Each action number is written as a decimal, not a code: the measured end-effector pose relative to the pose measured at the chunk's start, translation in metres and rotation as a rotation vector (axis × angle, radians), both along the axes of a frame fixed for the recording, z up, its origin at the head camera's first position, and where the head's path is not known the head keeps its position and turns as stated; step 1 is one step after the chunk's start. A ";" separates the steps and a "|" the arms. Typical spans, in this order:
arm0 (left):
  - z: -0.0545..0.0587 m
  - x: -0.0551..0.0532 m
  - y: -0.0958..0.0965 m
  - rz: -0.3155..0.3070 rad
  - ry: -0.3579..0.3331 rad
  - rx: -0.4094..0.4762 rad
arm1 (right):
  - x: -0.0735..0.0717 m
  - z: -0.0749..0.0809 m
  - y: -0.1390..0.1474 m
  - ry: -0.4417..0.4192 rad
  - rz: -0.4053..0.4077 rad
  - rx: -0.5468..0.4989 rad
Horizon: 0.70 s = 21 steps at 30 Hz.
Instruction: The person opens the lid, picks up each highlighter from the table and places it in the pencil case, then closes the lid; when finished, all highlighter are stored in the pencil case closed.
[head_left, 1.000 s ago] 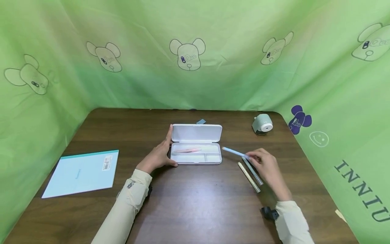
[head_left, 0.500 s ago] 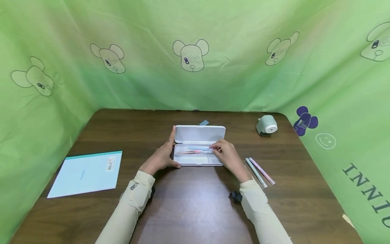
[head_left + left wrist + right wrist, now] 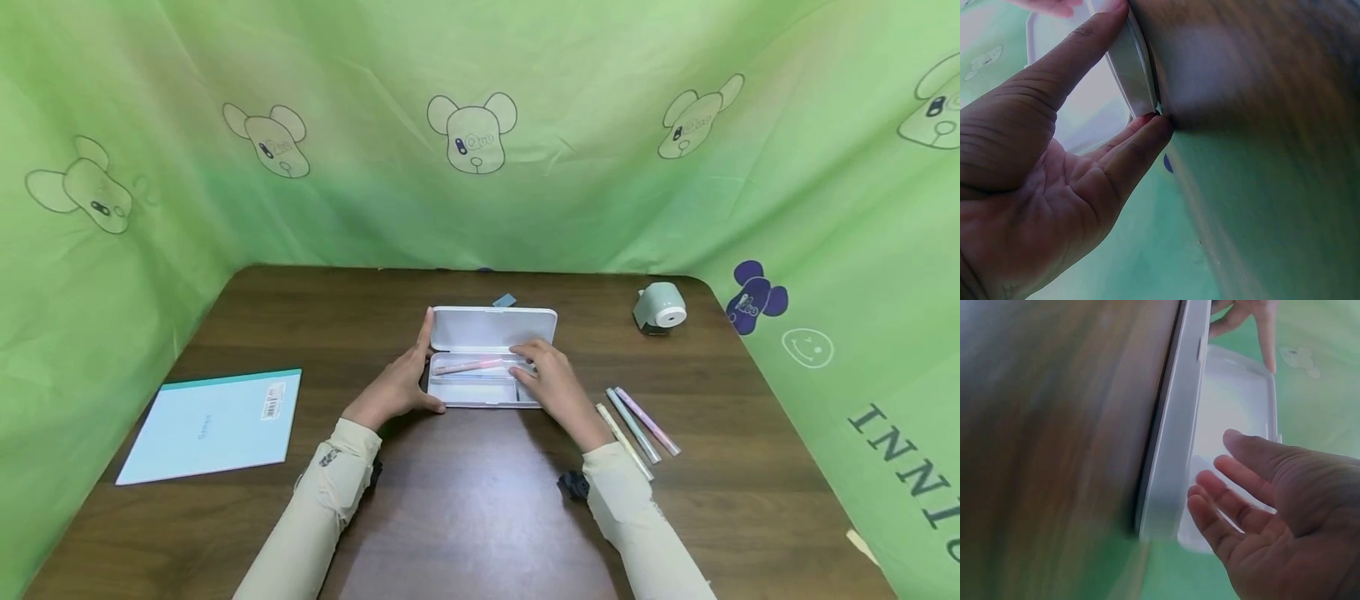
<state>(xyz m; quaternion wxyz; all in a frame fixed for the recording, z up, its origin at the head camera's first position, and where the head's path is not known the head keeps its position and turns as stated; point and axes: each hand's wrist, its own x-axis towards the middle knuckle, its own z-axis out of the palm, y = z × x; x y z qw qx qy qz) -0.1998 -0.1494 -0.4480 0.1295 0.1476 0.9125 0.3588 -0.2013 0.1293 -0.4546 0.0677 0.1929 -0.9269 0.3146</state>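
Open pencil case [image 3: 472, 391] with a pink pen [image 3: 471, 366] in its far compartment

The white case sits on the tabletop [image 3: 465, 500], lid [image 3: 483, 328] tipped back. The left hand [image 3: 397, 385] is spread against its left end; the right hand [image 3: 555, 385], fingers loosely apart, is over its right part. Three pens [image 3: 633, 425] lie rightward.
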 end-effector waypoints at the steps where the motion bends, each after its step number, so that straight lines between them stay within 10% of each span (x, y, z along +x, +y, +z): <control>1: 0.000 0.000 0.000 -0.002 0.002 0.000 | 0.003 0.001 0.005 0.002 -0.009 -0.003; 21: -0.002 -0.001 -0.003 -0.019 0.021 -0.009 | 0.094 0.001 0.160 0.093 -0.304 0.030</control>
